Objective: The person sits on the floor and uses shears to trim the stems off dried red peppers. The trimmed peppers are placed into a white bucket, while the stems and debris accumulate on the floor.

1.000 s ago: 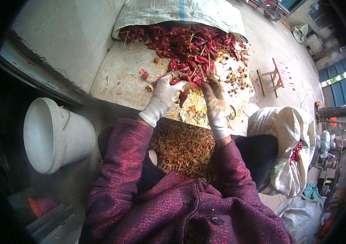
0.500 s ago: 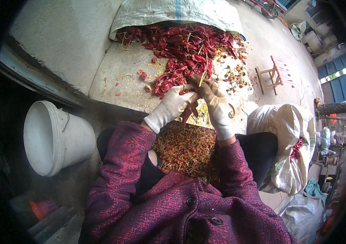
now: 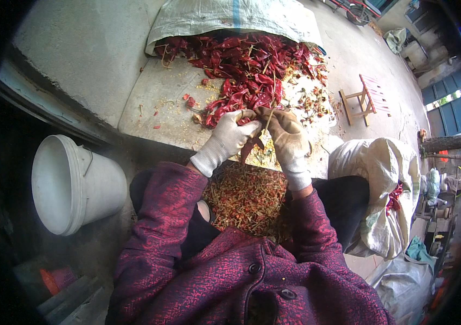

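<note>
My gloved left hand [image 3: 231, 138] is closed on a dried red chili pepper [image 3: 248, 148], whose dark pod hangs below the fingers. Close against it, my gloved right hand [image 3: 287, 135] is closed too, its fingers pinching a pale, thin chili stem [image 3: 269, 115]. Both gloves are white at the wrist, and the right one is stained brown over the fingers. Just beyond the hands, a heap of dried red chilies [image 3: 252, 65] spills from a white woven sack [image 3: 230, 13] onto a pale slab [image 3: 160, 97].
Below the slab's edge lies a mass of stems and scraps [image 3: 249, 200] between my legs. A white bucket [image 3: 76, 184] rests tilted at the left. To the right are a full woven sack [image 3: 374, 162] and a small wooden stool [image 3: 366, 97].
My right hand has dropped slightly nearer and its fingers have turned in toward the left hand. The pale stem now stands between them. My left hand has barely moved.
</note>
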Demonstrator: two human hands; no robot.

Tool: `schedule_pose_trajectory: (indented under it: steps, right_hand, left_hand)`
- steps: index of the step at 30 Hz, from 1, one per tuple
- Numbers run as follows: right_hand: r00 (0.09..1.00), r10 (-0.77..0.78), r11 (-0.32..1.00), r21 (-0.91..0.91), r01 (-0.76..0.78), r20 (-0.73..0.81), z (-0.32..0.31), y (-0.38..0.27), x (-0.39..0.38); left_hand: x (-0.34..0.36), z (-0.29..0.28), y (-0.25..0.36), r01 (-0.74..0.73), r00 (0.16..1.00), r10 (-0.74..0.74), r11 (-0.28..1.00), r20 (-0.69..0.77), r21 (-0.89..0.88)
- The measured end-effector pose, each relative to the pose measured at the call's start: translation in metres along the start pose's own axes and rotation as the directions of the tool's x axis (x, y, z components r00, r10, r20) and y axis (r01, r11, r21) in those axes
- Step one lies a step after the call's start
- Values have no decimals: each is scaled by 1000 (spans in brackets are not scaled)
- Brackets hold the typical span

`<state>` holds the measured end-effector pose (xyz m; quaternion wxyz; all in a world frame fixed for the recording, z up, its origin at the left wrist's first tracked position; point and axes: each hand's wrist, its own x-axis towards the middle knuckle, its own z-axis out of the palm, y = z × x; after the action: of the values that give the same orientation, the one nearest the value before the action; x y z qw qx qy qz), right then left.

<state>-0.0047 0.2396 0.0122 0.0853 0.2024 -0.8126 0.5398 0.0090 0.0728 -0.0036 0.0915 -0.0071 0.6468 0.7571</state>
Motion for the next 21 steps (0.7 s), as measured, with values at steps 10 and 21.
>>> schedule_pose_trajectory:
  steps: [10, 21]
  right_hand:
    - [976, 213, 783, 590, -199, 47, 8, 7, -10]
    - [869, 457, 390, 834, -390, 193, 13, 20, -12]
  left_hand:
    - [-1, 5, -3, -167, 983, 178, 967, -37, 193]
    - [-9, 7, 2, -294, 950, 310, 920, -22, 259]
